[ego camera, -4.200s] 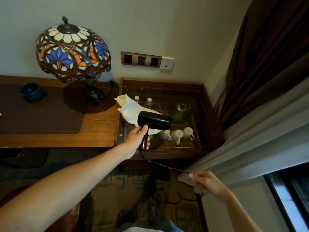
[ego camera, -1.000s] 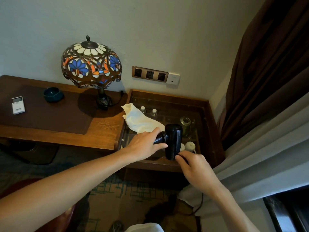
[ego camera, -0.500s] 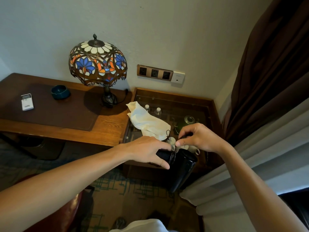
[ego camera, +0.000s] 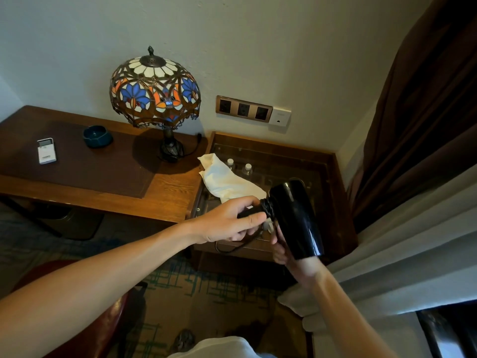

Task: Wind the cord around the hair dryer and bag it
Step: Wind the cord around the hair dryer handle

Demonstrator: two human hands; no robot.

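The left hand [ego camera: 227, 223] is closed around the hair dryer [ego camera: 294, 215] handle, held above the glass-topped cabinet [ego camera: 333, 177]. The right hand [ego camera: 281, 250], half hidden behind the barrel, seems to pinch the cord [ego camera: 233, 248]. Keep each turn snug against the handle. The white bag [ego camera: 227, 180] lies just behind; the lamp [ego camera: 154, 94] stands clear.
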